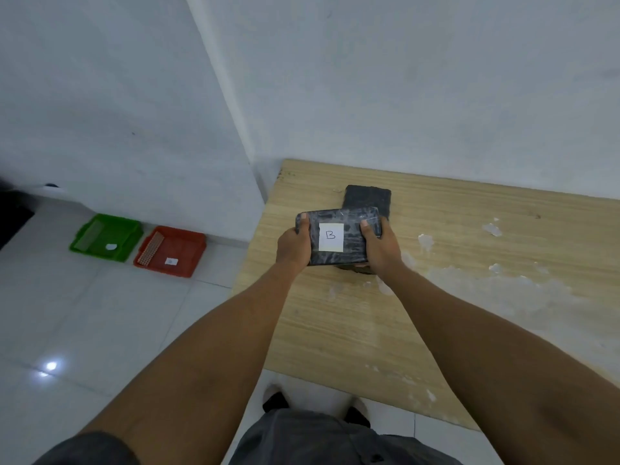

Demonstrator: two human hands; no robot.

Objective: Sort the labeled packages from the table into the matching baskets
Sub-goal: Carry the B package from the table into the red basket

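I hold a black wrapped package (349, 226) with a white label reading "B", lifted a little over the wooden table (453, 297). My left hand (293, 245) grips its left end and my right hand (380, 246) grips its right end. Behind and under it lies another black package (369, 196) on the table, no label visible on it. On the floor to the left stand a green basket (105, 236) and a red basket (171, 251), each with a small white label inside; their letters are too small to read.
White walls meet in a corner just behind the table's far left end. The floor is white tile. The table's surface has worn white patches (486, 276) on the right. A dark object (13, 213) sits at the far left edge. My feet stand at the table's near edge.
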